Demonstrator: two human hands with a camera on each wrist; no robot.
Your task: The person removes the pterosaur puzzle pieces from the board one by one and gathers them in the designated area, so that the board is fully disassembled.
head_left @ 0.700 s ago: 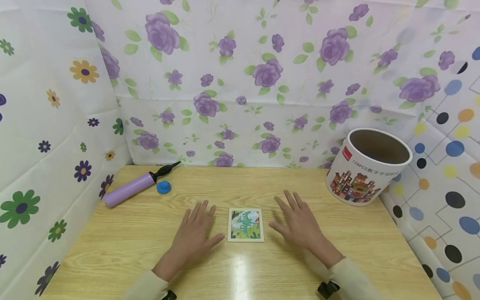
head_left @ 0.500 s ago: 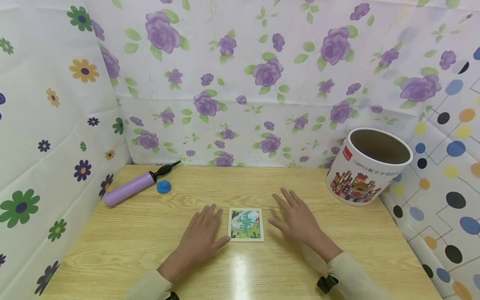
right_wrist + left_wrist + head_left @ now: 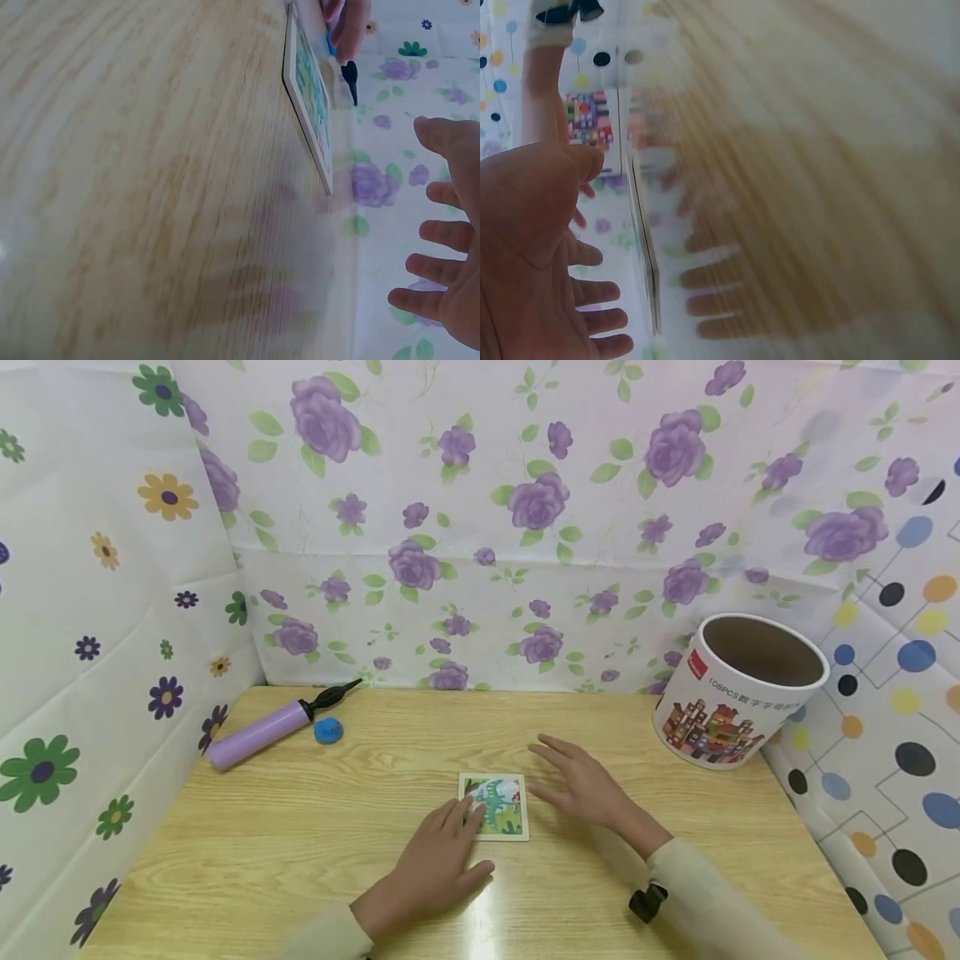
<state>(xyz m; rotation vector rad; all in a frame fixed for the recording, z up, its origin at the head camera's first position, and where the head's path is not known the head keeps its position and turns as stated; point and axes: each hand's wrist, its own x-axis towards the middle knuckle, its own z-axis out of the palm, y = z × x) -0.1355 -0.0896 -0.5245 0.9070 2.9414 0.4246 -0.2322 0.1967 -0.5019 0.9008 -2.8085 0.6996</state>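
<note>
A small square picture puzzle [image 3: 506, 814] with a green dinosaur and a pale frame lies flat on the wooden table. My left hand [image 3: 442, 860] is over its left side, fingers extended and overlapping the picture, thumb off its near edge. In the left wrist view, the fingers of the left hand [image 3: 525, 247] stand above the tabletop beside the thin edge of the puzzle [image 3: 645, 247]. To the right of the puzzle hovers my right hand [image 3: 585, 785], its fingers spread and holding nothing. The right wrist view shows that hand [image 3: 457, 232] apart from the puzzle [image 3: 309, 97].
A lilac balloon pump [image 3: 258, 735] with a black nozzle lies at the back left, beside a small blue rubber duck [image 3: 328, 730]. At the back right stands a large white printed bucket [image 3: 738, 693]. Patterned cloth [image 3: 480, 527] hangs behind the table and on both sides.
My left hand has moved right, from beside the puzzle to over its left part. The right hand has shifted slightly left, closer to the puzzle's right edge. The puzzle lies in place.
</note>
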